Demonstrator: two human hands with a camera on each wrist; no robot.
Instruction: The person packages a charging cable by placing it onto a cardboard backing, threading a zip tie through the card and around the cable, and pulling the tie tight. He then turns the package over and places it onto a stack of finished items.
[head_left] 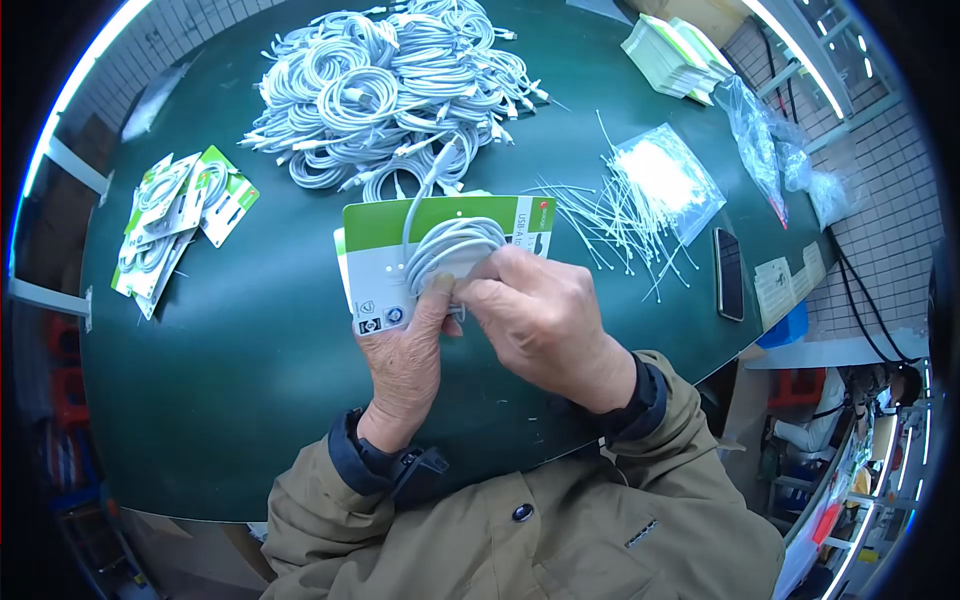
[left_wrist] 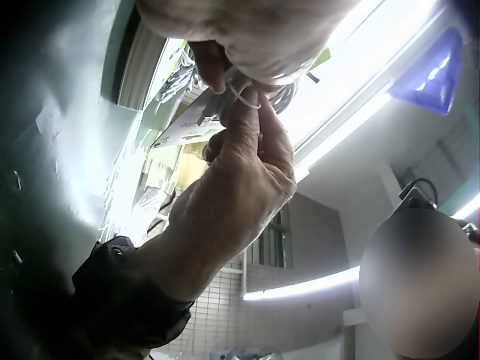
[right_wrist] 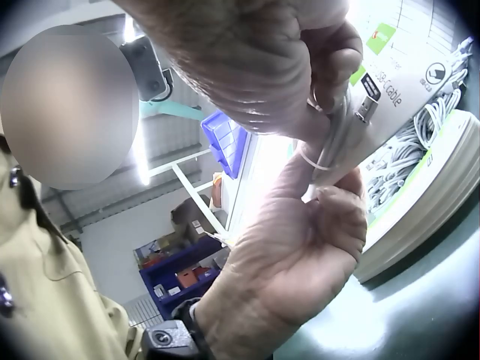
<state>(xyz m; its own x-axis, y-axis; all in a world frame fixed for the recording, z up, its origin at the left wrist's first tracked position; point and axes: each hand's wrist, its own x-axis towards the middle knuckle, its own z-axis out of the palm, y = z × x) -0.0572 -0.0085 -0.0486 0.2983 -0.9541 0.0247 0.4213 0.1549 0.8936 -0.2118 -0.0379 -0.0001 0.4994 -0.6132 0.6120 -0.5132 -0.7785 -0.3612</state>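
Over the green table (head_left: 220, 340) both hands hold up a green-and-white packaging card (head_left: 440, 222) with a coiled white cable (head_left: 455, 245) lying on its face. My left hand (head_left: 432, 300) grips the card's lower edge from below, thumb pressed on the coil. My right hand (head_left: 500, 290) curls its fingers over the coil's right side and pinches it against the card. In the right wrist view the card (right_wrist: 409, 90) shows its printed label, and the cable (right_wrist: 337, 135) runs between the two hands. The left wrist view shows a thin white tie loop (left_wrist: 244, 97) at the left hand's fingertips.
A large heap of coiled white cables (head_left: 390, 80) fills the far middle of the table. Packed cards (head_left: 175, 215) lie at the left. Loose white zip ties (head_left: 610, 215), a bag of ties (head_left: 665, 175) and a phone (head_left: 729, 273) lie at the right. A stack of cards (head_left: 675, 55) is at the back right.
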